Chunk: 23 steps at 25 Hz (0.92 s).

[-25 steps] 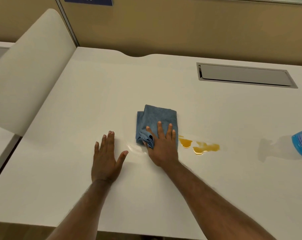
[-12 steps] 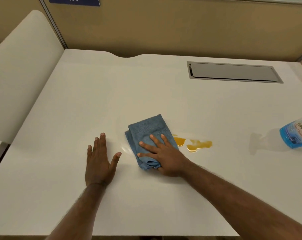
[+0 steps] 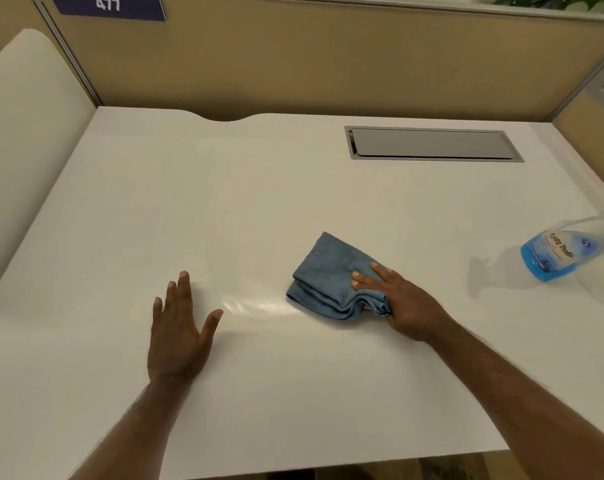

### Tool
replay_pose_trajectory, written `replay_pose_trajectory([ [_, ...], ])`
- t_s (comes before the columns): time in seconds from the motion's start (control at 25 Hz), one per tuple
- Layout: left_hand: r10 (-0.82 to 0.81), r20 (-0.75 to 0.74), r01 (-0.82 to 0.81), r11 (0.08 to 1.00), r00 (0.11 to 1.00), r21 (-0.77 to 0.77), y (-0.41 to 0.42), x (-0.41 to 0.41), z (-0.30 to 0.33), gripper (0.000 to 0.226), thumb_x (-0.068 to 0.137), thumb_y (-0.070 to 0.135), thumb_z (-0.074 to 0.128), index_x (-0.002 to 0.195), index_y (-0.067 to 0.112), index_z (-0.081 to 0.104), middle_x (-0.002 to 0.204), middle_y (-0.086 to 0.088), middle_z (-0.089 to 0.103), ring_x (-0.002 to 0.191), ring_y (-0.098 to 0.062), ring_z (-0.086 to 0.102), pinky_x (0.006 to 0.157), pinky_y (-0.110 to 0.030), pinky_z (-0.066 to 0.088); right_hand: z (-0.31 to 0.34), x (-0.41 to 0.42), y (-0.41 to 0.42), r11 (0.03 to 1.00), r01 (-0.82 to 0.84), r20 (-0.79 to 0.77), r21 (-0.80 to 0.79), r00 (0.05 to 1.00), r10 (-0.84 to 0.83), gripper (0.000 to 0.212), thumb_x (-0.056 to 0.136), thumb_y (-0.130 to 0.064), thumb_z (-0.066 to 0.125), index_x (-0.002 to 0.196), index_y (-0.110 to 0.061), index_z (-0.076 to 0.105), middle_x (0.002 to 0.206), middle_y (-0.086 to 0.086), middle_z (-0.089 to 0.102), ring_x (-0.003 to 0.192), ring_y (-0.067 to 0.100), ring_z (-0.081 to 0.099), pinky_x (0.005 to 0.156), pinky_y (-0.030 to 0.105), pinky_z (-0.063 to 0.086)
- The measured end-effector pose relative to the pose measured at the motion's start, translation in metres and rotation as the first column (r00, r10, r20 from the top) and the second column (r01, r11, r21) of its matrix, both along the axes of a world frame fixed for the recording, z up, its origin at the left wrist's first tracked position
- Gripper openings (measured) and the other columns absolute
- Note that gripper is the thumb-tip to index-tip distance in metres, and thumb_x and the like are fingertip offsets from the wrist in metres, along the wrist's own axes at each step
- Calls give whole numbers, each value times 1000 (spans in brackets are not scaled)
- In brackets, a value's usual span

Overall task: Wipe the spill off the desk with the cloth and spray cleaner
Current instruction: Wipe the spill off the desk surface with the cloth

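A folded blue cloth lies flat on the white desk. My right hand presses on its right end, fingers on top and thumb tucked under the edge. The orange spill is not visible; the cloth and hand cover the spot where it was. A wet sheen streaks the desk just left of the cloth. My left hand rests flat on the desk, fingers spread, holding nothing. A spray cleaner bottle with blue liquid stands at the right edge.
A grey metal cable hatch is set into the desk at the back right. Beige partition walls rise behind, a white divider panel on the left. The desk's front edge runs just below my forearms.
My right hand has slid the cloth to the right, over the orange puddle, which no longer shows. A wet streak is left behind it. My left hand stays flat.
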State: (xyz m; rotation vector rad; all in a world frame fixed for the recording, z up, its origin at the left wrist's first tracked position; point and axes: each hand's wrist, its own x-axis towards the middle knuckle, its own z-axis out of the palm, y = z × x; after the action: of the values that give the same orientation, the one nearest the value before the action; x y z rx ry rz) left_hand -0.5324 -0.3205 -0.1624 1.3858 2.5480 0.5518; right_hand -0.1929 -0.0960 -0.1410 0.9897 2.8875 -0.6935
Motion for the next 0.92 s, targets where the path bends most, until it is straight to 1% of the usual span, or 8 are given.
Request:
replay_pose_trajectory([
  [0.16, -14, 7, 14, 1000, 1000, -7, 7, 5, -1, 89, 84, 74, 8, 153, 19, -2, 160, 7, 5, 146, -6, -2, 117, -24, -9, 3, 50, 5, 985, 170, -54, -5, 984, -170, 68, 86, 5, 54, 142, -30, 37, 153, -13, 32, 148, 13, 15, 119, 30, 22],
  [0.24, -12, 0, 12, 1000, 1000, -8, 6, 4, -1, 88, 85, 74, 8, 153, 18, -1, 160, 6, 5, 145, -6, -2, 118, -26, -7, 4, 69, 0, 944, 329, -116, -30, 937, -330, 64, 90, 0, 57, 140, -34, 34, 152, -8, 33, 146, 15, 19, 116, 25, 19],
  [0.4, -16, -4, 16, 1000, 1000, -17, 7, 4, -2, 88, 85, 74, 8, 153, 18, -2, 160, 5, 6, 147, -10, 0, 118, -27, -7, -9, 74, -31, 754, 655, -122, -43, 746, -655, 60, 93, -16, 57, 145, -32, 32, 155, 4, 33, 146, 25, 23, 116, 41, 27],
  [0.52, -11, -1, 11, 1000, 1000, -9, 6, 4, -2, 87, 85, 73, 9, 153, 18, -1, 160, 5, 5, 147, -10, 1, 119, -27, -6, -20, 27, -58, 573, 819, -177, -23, 561, -809, 60, 92, -19, 59, 147, -21, 36, 153, 22, 33, 143, 40, 24, 116, 52, 24],
  [0.56, -11, 1, 11, 1000, 1000, -7, 6, 4, -1, 87, 85, 73, 9, 153, 19, -1, 160, 6, 5, 147, -10, 1, 118, -27, -6, -21, 7, -67, 542, 840, -203, 7, 532, -822, 60, 91, -18, 61, 146, -17, 37, 152, 22, 34, 142, 44, 24, 116, 55, 22],
  [0.68, -11, -1, 11, 1000, 1000, -9, 7, 4, -1, 86, 86, 72, 10, 153, 18, 0, 160, 6, 6, 147, -10, 1, 119, -28, -6, -17, -50, -77, 577, 815, -176, 59, 577, -797, 59, 93, -18, 58, 147, -17, 35, 156, 12, 32, 144, 47, 15, 117, 55, 11],
  [0.8, -18, 0, 18, 1000, 1000, -15, 7, 2, -2, 86, 86, 72, 11, 153, 19, -1, 159, 8, 4, 145, -5, -2, 119, -29, -5, -17, -96, -72, 717, 688, -46, 112, 725, -688, 61, 97, -30, 46, 152, -28, 19, 163, 5, 12, 147, 43, -2, 119, 53, 0],
  [0.92, -15, 14, 15, 1000, 1000, -17, 7, 4, 0, 87, 85, 74, 9, 153, 20, -2, 157, 11, 2, 143, 0, -5, 119, -27, -6, -20, -128, -66, 840, 519, 47, 157, 846, -532, 66, 97, -40, 41, 153, -29, 7, 163, 7, -5, 146, 42, -13, 117, 53, -10],
])
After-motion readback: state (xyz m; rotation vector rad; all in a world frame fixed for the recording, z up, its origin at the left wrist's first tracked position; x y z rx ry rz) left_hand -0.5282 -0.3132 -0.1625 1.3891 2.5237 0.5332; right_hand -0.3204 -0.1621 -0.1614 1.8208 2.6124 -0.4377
